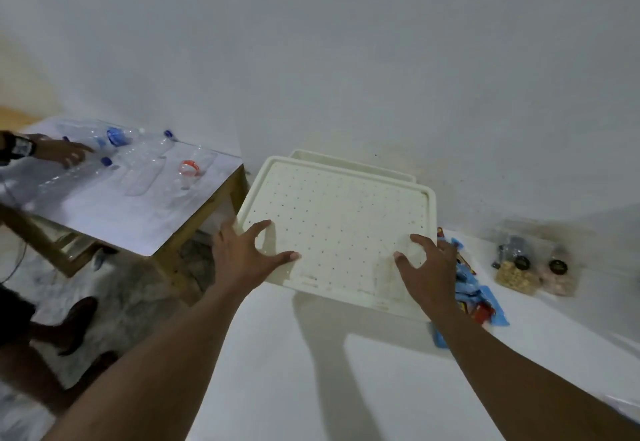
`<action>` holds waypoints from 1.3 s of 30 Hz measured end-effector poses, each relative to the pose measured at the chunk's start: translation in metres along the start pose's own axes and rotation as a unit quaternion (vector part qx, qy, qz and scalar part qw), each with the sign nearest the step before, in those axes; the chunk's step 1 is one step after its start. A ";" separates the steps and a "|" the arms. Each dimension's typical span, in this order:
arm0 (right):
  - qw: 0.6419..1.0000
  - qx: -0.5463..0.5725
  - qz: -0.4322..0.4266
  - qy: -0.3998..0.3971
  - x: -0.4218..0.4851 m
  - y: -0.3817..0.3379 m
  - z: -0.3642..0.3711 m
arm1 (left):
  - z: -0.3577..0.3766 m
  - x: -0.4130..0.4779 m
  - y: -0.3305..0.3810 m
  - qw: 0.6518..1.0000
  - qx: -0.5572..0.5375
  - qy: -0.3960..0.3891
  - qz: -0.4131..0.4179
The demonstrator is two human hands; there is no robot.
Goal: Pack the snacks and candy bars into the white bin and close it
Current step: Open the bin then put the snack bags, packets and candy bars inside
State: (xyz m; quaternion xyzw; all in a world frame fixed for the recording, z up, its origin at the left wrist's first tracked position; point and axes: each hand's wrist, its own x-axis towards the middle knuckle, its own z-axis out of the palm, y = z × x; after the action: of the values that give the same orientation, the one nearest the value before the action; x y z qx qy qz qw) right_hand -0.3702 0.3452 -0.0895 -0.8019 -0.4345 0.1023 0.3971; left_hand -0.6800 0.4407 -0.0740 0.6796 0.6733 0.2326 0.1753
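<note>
Head view: left hand (242, 253) and right hand (429, 267) lie spread flat on the lid (339, 226), gripping nothing. It looks light, stiff, slick; hold its side edges. Bin (346, 163) sits behind, candy bars (467, 284) and snacks (519, 274) to the right.

- White desk (311, 371) carries the white bin (381, 172)
- Candy bars (467, 288) lie just right of the bin
- Clear snack bags (533, 267) sit farther right of it
- Left of the bin, another desk (121, 219) holds plastic bottles (138, 160)

You get dim, soft light; dark shadows lie just below your left hand (242, 253) and right hand (431, 267); edges warp.
</note>
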 end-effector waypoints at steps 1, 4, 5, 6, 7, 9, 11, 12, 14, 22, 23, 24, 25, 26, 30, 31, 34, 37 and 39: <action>1.000 -0.001 0.001 -0.006 -0.015 0.007 -0.001 | -0.001 -0.017 -0.005 1.000 0.004 -0.006 -0.008; 1.000 0.000 0.009 -0.021 -0.063 0.028 -0.002 | 0.001 -0.065 -0.024 0.999 0.013 -0.024 -0.024; 1.000 0.000 0.013 -0.027 -0.079 0.035 -0.001 | 0.003 -0.080 -0.030 0.999 0.014 -0.028 -0.029; 0.999 -0.003 0.018 -0.035 -0.094 0.044 -0.001 | 0.006 -0.094 -0.037 0.999 0.016 -0.033 -0.036; 0.999 -0.009 0.024 -0.044 -0.108 0.051 -0.001 | 0.010 -0.108 -0.044 0.998 0.018 -0.040 -0.042; 0.997 -0.023 0.040 -0.066 -0.132 0.066 0.001 | 0.019 -0.133 -0.058 0.997 0.019 -0.057 -0.055; 0.994 -0.043 0.051 -0.088 -0.150 0.078 0.002 | 0.028 -0.152 -0.070 0.995 0.019 -0.073 -0.069; 0.992 -0.053 0.059 -0.100 -0.156 0.084 0.003 | 0.033 -0.158 -0.075 0.993 0.025 -0.084 -0.076; 0.986 -0.068 0.079 -0.129 -0.165 0.094 0.007 | 0.043 -0.168 -0.084 0.988 0.046 -0.112 -0.093; 0.937 -0.136 0.153 -0.283 -0.175 0.131 0.023 | 0.072 -0.179 -0.100 0.945 0.100 -0.280 -0.133; 0.932 -0.138 0.160 -0.293 -0.173 0.133 0.024 | 0.073 -0.179 -0.099 0.941 0.102 -0.295 -0.130; 0.929 -0.147 0.165 -0.298 -0.170 0.132 0.025 | 0.074 -0.179 -0.097 0.938 0.106 -0.307 -0.125; 0.923 -0.164 0.169 -0.303 -0.168 0.130 0.025 | 0.074 -0.178 -0.094 0.934 0.112 -0.317 -0.118; 0.918 -0.182 0.174 -0.308 -0.164 0.127 0.025 | 0.075 -0.177 -0.091 0.931 0.115 -0.327 -0.111; 0.918 -0.161 0.184 -0.312 -0.151 0.113 0.014 | 0.075 -0.165 -0.070 0.921 0.101 -0.368 -0.082; 0.921 -0.146 0.184 -0.311 -0.148 0.109 0.008 | 0.074 -0.162 -0.062 0.919 0.091 -0.376 -0.076; 0.931 -0.115 0.179 -0.298 -0.136 0.100 -0.018 | 0.069 -0.155 -0.030 0.919 0.066 -0.386 -0.047; 0.944 -0.088 0.175 -0.264 -0.121 0.098 -0.053 | 0.069 -0.145 0.006 0.917 0.066 -0.394 -0.007; 0.952 -0.077 0.176 -0.238 -0.109 0.100 -0.080 | 0.069 -0.138 0.035 0.917 0.067 -0.392 0.025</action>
State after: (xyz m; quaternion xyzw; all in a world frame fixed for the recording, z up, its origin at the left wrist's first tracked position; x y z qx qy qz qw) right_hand -0.3333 0.1860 -0.1287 -0.8462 -0.3745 0.3248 0.1954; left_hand -0.6108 0.3071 -0.1229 0.7431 0.5477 -0.0935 0.3730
